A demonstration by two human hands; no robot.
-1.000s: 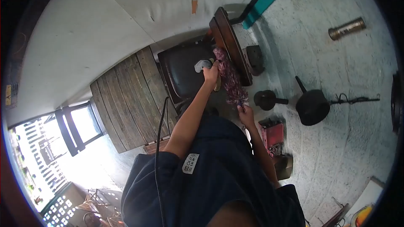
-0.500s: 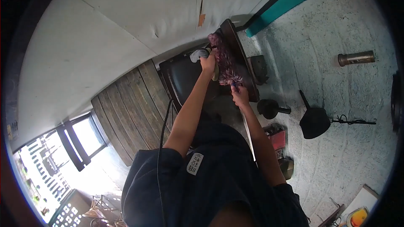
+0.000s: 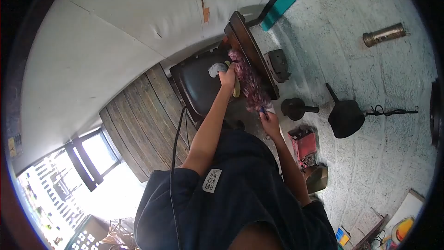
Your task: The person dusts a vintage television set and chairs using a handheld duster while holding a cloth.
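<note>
A fluffy pink-purple duster [image 3: 249, 83] lies lengthwise along the wooden back [image 3: 252, 53] of a chair with a dark padded seat [image 3: 199, 81]. My right hand [image 3: 269, 122] is closed round the duster's handle at its lower end. My left hand [image 3: 227, 78] is closed on a grey and yellowish cloth [image 3: 217, 69], beside the duster and over the seat. Part of the cloth hangs below my left hand.
A slatted wooden table [image 3: 143, 120] stands left of the chair. On the rough wall to the right hang a dark pan [image 3: 346, 118], a smaller dark ladle-like pot [image 3: 293, 109] and a brass-coloured cylinder [image 3: 384, 34]. A black cable [image 3: 175, 157] runs down my front.
The view has shifted and turned slightly. Over the last half second, the duster and my right hand have moved lower along the chair back. Both hands keep their holds.
</note>
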